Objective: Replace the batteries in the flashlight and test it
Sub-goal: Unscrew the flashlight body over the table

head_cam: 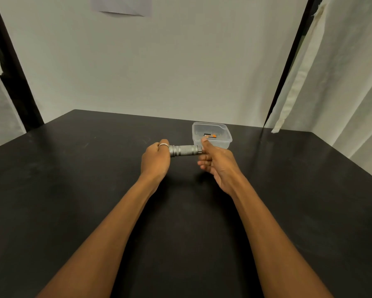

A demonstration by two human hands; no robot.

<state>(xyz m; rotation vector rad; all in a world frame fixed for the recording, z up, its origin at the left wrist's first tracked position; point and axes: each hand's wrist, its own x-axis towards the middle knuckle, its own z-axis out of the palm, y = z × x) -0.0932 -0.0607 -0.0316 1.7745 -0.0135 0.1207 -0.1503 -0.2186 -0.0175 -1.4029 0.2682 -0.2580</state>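
A short silver flashlight (pixel 184 150) with a knurled body lies level above the black table (pixel 73 190). My left hand (pixel 156 160), with a ring on one finger, is closed around its left end, which is hidden in the fist. My right hand (pixel 216 162) pinches the flashlight's right end between thumb and forefinger; the other fingers curl loosely. Just behind my right hand stands a clear plastic box (pixel 215 125) with a black and orange battery (pixel 210 135) lying inside.
White sheets hang behind the table and along its right side. Black frame posts rise at the back left (pixel 15 72) and back right (pixel 288 65). The table's far edge runs just behind the box.
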